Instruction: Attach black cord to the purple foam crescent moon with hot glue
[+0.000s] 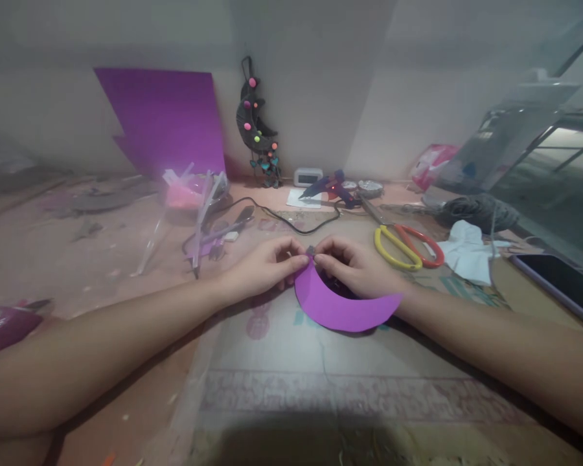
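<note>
A purple crescent-shaped foam cutout [337, 307] lies on the table in front of me, its upper tip raised between my hands. My left hand [267, 265] pinches that tip with thumb and fingers closed. My right hand [357, 268] rests on the crescent's inner curve, its fingers also pinched at the same tip, where a small dark piece [311, 250] shows between the fingertips.
Yellow-and-red scissors [403, 244] lie just right of my hands. A glue gun [330, 188] with a black cord, a purple foam sheet [168, 120], a dark moon ornament [257, 126], a clear tub [194, 194], white cloth [466, 249] and a phone [558, 285] surround the work spot.
</note>
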The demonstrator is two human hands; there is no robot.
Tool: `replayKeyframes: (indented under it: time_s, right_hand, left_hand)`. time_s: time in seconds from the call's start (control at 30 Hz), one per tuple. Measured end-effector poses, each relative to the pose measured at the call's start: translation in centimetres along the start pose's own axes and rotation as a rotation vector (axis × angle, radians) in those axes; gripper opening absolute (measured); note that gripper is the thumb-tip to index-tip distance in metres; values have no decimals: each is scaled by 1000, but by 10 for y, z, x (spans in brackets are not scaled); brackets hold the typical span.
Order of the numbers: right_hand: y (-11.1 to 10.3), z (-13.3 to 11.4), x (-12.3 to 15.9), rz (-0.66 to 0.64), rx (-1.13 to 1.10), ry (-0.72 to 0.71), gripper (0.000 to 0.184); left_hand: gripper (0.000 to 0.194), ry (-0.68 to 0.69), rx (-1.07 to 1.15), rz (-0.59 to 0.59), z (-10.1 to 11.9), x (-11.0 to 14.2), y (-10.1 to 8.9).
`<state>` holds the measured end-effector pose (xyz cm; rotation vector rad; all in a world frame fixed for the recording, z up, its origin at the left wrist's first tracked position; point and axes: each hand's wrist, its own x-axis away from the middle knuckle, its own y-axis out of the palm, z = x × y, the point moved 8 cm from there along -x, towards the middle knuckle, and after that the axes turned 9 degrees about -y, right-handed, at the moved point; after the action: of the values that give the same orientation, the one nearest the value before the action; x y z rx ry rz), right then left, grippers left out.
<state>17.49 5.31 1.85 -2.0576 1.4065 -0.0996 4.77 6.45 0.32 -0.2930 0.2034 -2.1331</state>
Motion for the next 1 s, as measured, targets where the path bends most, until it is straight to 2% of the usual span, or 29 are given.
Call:
replayKeyframes:
  time_s: [0.13, 0.37, 0.57, 0.77, 1.0]
  right_hand:
    - [1, 2, 0, -20, -57, 26, 23]
    - [5, -5, 0, -98, 25, -47, 30]
    - [7, -9, 1, -139, 110, -35, 37]
    - [6, -7, -2, -111, 51, -16, 34]
    - [7, -6, -1, -142, 146, 30, 27]
  left_hand:
    - [16, 3, -23, 14, -1, -1, -2]
    - [19, 19, -27, 12, -4, -2, -2]
    - [20, 8, -44, 16, -2, 0, -2]
    - [20, -2, 51, 21, 0, 2, -4]
    - [22, -17, 19, -3, 0, 1, -2]
